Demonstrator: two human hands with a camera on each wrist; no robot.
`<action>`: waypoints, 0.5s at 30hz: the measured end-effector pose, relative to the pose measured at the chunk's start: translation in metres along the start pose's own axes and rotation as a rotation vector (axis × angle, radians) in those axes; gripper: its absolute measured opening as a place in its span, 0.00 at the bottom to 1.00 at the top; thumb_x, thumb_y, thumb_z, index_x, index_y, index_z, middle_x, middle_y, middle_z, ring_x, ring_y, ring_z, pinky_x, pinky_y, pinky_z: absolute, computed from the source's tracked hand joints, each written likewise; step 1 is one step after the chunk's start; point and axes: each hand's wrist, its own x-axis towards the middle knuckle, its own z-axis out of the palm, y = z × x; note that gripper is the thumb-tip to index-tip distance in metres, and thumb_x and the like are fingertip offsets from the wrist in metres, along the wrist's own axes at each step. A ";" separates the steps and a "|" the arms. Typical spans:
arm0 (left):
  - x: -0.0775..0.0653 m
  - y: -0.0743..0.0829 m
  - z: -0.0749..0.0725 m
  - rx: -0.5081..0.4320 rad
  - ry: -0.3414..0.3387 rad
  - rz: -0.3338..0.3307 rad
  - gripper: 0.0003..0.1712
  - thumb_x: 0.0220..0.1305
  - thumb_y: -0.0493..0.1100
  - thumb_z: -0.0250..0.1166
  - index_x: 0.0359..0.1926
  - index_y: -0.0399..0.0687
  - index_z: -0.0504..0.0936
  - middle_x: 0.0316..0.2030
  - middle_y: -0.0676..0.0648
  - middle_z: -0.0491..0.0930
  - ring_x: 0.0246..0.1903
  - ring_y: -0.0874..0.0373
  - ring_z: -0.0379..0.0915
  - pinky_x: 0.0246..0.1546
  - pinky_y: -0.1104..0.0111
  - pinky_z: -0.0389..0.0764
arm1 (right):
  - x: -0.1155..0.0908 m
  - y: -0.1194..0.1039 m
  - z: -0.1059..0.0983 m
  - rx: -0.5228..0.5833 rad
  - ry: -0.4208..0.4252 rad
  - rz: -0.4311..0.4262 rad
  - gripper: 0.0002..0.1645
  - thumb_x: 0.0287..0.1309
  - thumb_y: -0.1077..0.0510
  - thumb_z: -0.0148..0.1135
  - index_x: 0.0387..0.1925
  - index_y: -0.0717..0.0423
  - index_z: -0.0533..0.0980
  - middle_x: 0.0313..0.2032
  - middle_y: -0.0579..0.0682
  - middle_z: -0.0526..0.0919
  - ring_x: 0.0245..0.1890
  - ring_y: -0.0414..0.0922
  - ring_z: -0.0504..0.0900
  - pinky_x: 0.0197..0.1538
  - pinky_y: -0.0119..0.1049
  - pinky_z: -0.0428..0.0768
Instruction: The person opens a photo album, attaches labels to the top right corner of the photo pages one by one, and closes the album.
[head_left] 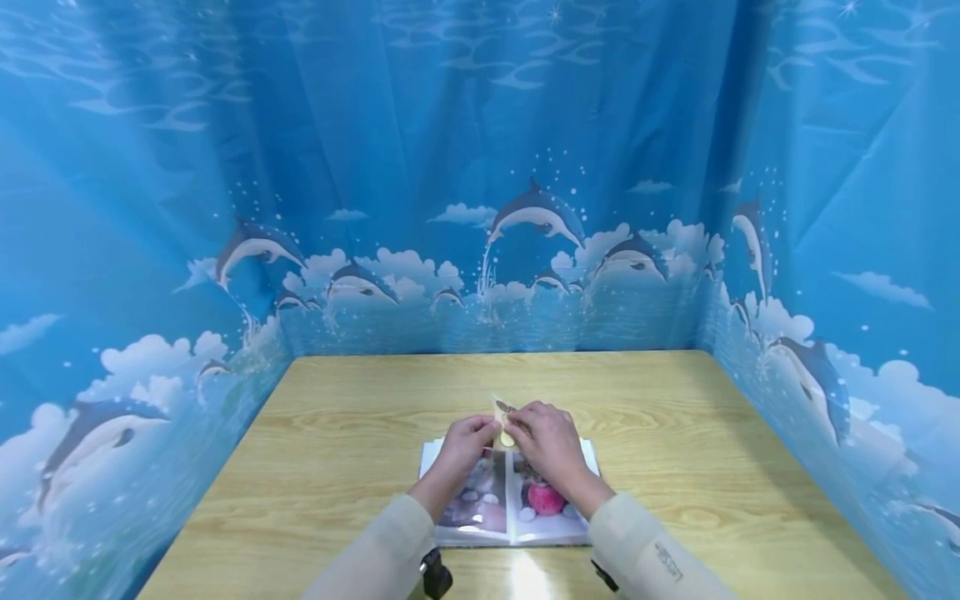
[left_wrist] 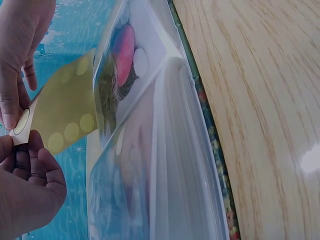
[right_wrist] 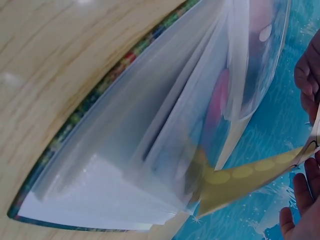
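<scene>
Left hand [head_left: 467, 443] and right hand [head_left: 551, 442] pinch the same end of a sheet [left_wrist: 65, 105], fingertips close together. Sheet is thin, tan-yellow, curved, pale yellow discs lining its edges; held above the far side of an open album [head_left: 512, 504] on the table [head_left: 337, 467].

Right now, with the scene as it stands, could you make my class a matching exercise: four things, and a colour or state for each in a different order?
1. Yellowish sheet
2. Album
3. Curtain
4. Table

A. Blue, printed with dolphins
B. Light brown, wood-grained
C. Pinched by the fingers of both hands
D. Lying open

Pairs: 1-C, 2-D, 3-A, 4-B
</scene>
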 end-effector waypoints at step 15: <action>-0.001 -0.003 0.002 0.030 -0.029 0.013 0.11 0.67 0.42 0.64 0.41 0.37 0.85 0.30 0.50 0.80 0.31 0.57 0.73 0.34 0.68 0.78 | -0.002 -0.002 0.003 -0.029 -0.027 0.057 0.10 0.59 0.49 0.70 0.38 0.48 0.87 0.35 0.45 0.87 0.39 0.46 0.83 0.55 0.50 0.75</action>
